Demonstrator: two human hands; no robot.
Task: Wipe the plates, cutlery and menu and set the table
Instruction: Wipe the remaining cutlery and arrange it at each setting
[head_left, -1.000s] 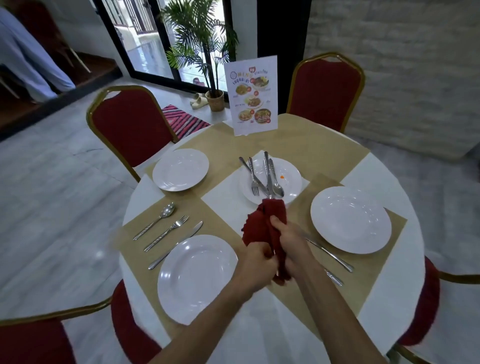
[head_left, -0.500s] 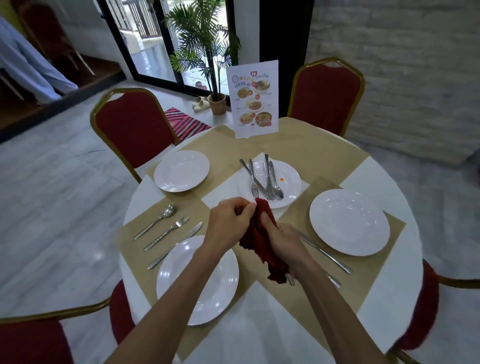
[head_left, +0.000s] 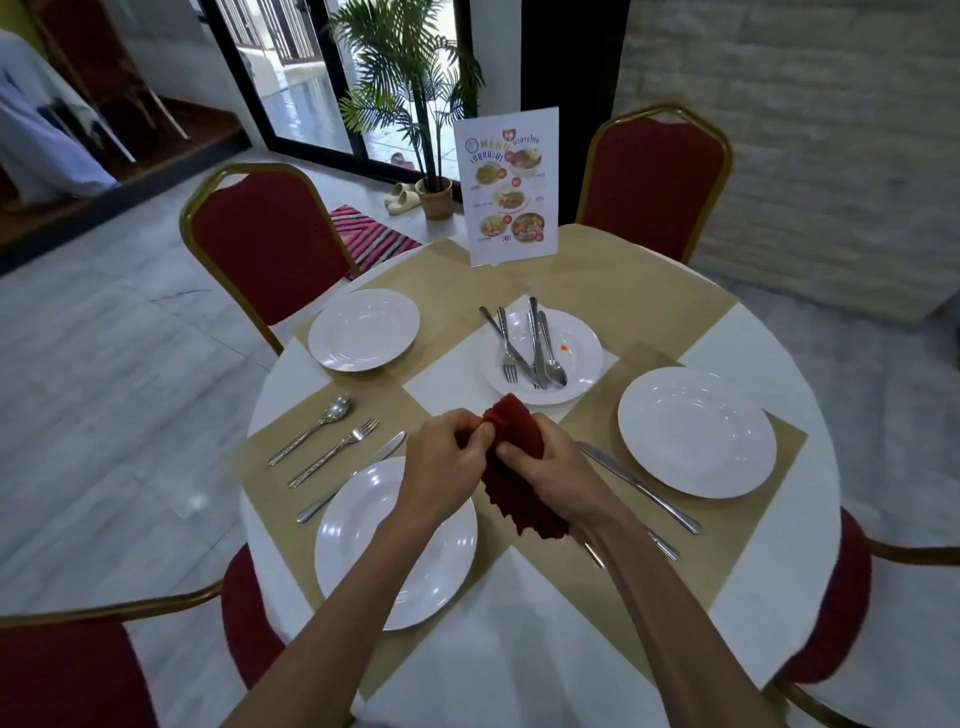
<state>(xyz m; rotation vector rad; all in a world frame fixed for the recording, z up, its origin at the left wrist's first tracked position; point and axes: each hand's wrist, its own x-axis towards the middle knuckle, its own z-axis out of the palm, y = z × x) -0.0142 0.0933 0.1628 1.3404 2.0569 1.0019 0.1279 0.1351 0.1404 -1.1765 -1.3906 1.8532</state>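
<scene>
Steel on my left: a spoon (head_left: 306, 434), fork (head_left: 335, 453) and knife (head_left: 353, 475) are lying side by side on the mat (head_left: 260, 457), handles toward me, beside the near plate (head_left: 348, 525). A far plate (head_left: 363, 330) is sitting beyond them.

My left hand (head_left: 441, 462) is hovering over the near plate's far rim, its fingers curling in and pinching a fold of the red cloth (head_left: 511, 423). My right hand (head_left: 561, 467) is gripping the same cloth from the other side, and the loose end is hanging under that wrist. I am not able to tell whether a piece of cutlery is wrapped inside.

Just beyond my knuckles the centre plate (head_left: 582, 364) is carrying a heap (head_left: 537, 348) of unwiped cutlery. Its long axes are running away from me toward the menu (head_left: 506, 187), and the working ends are lying nearest my fingers. I am judging that heap to be the next pick, with my right hand sitting slightly nearer.

Further right a second knife (head_left: 639, 486) is lying beside the right plate (head_left: 696, 431). A stub (head_left: 665, 546) of metal is peeking out past my right forearm, and the rest of it is hidden
</scene>
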